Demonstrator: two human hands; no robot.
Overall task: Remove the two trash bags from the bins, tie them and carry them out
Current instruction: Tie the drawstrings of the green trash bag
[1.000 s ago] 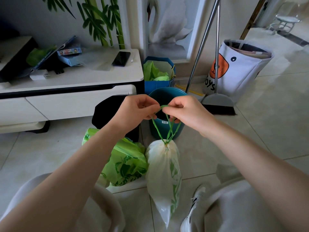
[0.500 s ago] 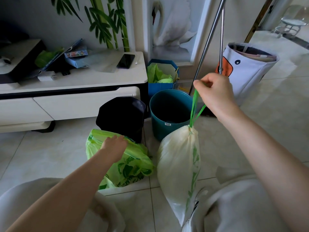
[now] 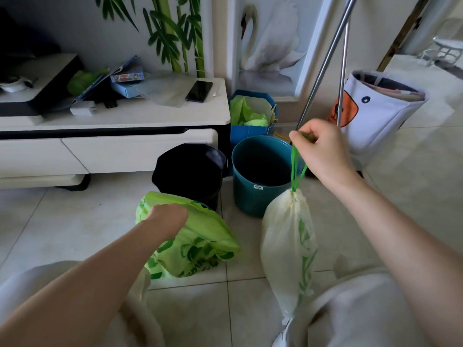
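Observation:
A white trash bag [image 3: 288, 249] with green print hangs by its green drawstring [image 3: 295, 169], cinched at the neck, from my right hand [image 3: 323, 149], which is closed on the string. A green trash bag [image 3: 200, 244] lies on the floor tiles in front of the black bin [image 3: 188, 169]. My left hand [image 3: 167, 219] rests on the top of the green bag, fingers curled into its plastic. The teal bin [image 3: 258, 171] stands beside the black one; both show no bag inside.
A white TV cabinet [image 3: 112, 126] with a phone [image 3: 199, 90] and clutter stands at the left. Behind the bins is a blue paper bag [image 3: 250, 116]. Broom and dustpan poles [image 3: 325, 61] lean at the right, next to a white fabric basket [image 3: 380, 108]. My knees are at the bottom.
My two hands parted from the drawstring knot. The right hand lifted the white bag to the right; the left hand dropped onto the green bag and now grips it.

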